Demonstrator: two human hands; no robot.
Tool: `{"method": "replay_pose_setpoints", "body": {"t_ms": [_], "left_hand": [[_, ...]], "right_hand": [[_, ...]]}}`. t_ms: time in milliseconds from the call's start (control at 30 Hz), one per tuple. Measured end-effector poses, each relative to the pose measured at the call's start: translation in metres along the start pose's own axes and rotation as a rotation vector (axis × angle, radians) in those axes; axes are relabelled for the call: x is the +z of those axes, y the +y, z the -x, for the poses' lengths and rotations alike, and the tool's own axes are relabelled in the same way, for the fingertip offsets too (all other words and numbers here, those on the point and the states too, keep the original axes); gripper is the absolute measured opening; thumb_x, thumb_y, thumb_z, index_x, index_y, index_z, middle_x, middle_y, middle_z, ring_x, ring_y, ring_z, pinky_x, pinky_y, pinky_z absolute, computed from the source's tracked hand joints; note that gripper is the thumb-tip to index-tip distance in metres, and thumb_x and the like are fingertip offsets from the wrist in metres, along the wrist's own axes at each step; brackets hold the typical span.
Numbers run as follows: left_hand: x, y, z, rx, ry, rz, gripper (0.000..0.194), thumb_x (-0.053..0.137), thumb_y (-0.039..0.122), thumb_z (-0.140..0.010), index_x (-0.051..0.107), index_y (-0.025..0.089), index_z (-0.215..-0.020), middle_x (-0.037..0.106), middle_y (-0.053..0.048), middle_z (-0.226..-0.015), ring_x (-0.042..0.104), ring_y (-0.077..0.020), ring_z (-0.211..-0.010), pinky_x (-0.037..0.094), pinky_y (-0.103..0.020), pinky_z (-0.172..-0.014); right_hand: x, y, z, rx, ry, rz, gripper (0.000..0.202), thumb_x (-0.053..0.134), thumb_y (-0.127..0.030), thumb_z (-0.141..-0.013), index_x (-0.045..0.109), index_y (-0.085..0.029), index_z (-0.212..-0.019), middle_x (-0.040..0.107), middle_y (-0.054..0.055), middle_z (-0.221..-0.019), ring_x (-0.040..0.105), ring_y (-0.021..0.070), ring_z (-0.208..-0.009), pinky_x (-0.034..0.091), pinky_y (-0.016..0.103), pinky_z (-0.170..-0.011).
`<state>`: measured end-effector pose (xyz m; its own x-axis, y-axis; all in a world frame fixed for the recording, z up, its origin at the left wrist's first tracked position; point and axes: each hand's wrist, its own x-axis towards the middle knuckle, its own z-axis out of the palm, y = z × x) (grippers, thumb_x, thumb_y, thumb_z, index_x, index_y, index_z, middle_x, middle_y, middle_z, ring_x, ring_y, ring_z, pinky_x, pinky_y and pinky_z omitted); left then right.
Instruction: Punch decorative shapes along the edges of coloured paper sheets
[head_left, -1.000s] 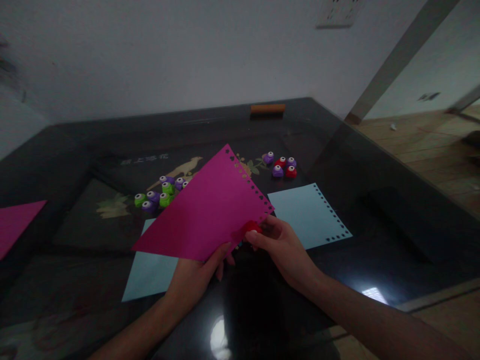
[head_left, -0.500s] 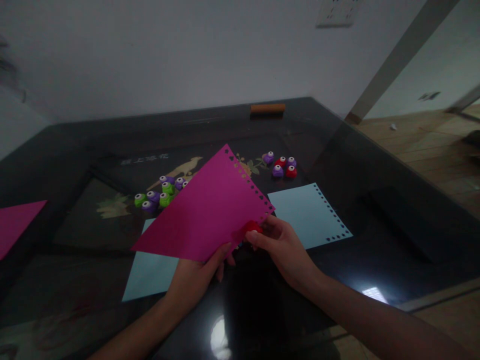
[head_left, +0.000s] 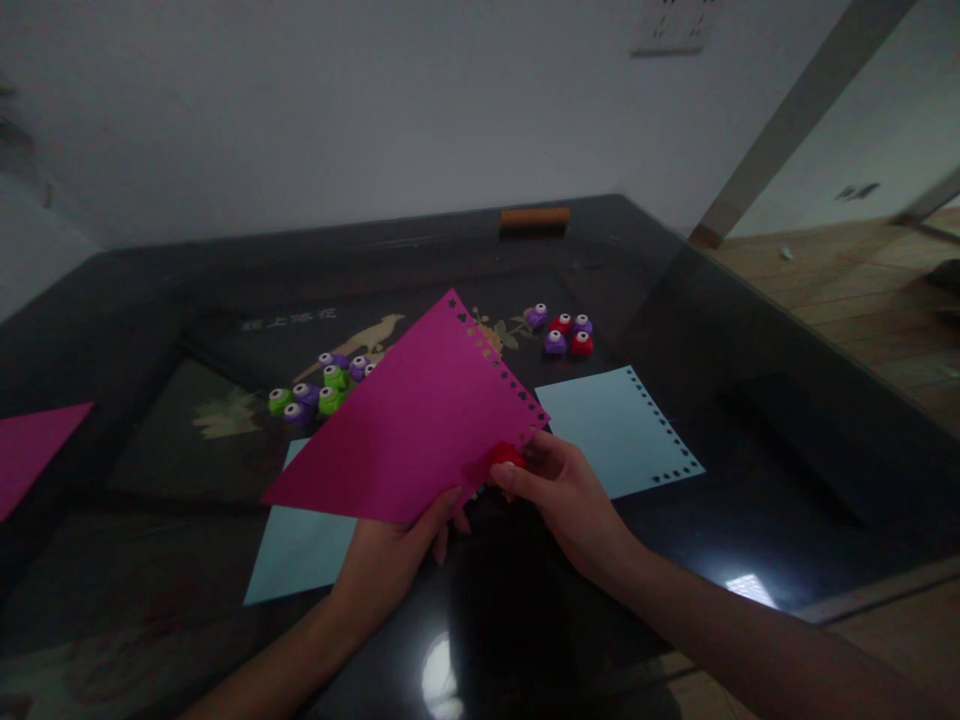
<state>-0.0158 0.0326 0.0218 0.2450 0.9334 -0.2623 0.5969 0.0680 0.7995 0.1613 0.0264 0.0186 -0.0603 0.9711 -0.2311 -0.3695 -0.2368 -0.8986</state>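
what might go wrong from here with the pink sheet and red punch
The pink sheet is raised, with the left hand holding its near edge, so it might slip or bend. The red punch in the right hand sits close to the row of holes, so a new cut could overlap one.

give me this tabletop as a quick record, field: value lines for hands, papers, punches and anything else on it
left hand: holds magenta sheet near its lower corner, thumb on top
right hand: pinches red punch at the magenta sheet's edge
holes: row along the magenta sheet's upper-right edge
right blue sheet: holes along two edges
left blue sheet: partly hidden
left punch group: green and purple
right punch group: two red, three purple
far edge: brown cylinder
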Motion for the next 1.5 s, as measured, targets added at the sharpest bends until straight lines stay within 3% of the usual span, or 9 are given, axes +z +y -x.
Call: {"method": "replay_pose_setpoints", "body": {"t_ms": [833, 1500], "left_hand": [[0.0013, 0.0008, 0.0006, -0.036, -0.013, 0.027, 0.042, 0.044, 0.050, -0.086, 0.062, 0.021, -0.062, 0.053, 0.004, -0.044, 0.054, -0.0153, -0.050, 0.042, -0.027, -0.062], [0.0021, 0.0017, 0.0010, 0.020, 0.042, 0.027, 0.038, 0.048, 0.047, -0.086, 0.064, 0.021, -0.062, 0.056, 0.004, -0.045, 0.056, -0.0141, -0.049, 0.044, -0.025, -0.061]], "right_hand": [[0.0030, 0.0018, -0.0025, -0.023, 0.015, -0.069, 0.026, 0.078, -0.027, -0.064, 0.067, -0.020, -0.086, 0.068, 0.001, -0.081, 0.059, 0.0131, -0.070, 0.047, 0.027, -0.068], [0.0034, 0.0061, -0.0057, -0.075, 0.026, -0.093, 0.026, 0.078, -0.024, -0.063, 0.069, -0.022, -0.087, 0.070, 0.002, -0.088, 0.063, 0.0158, -0.079, 0.049, 0.032, -0.077]]}}
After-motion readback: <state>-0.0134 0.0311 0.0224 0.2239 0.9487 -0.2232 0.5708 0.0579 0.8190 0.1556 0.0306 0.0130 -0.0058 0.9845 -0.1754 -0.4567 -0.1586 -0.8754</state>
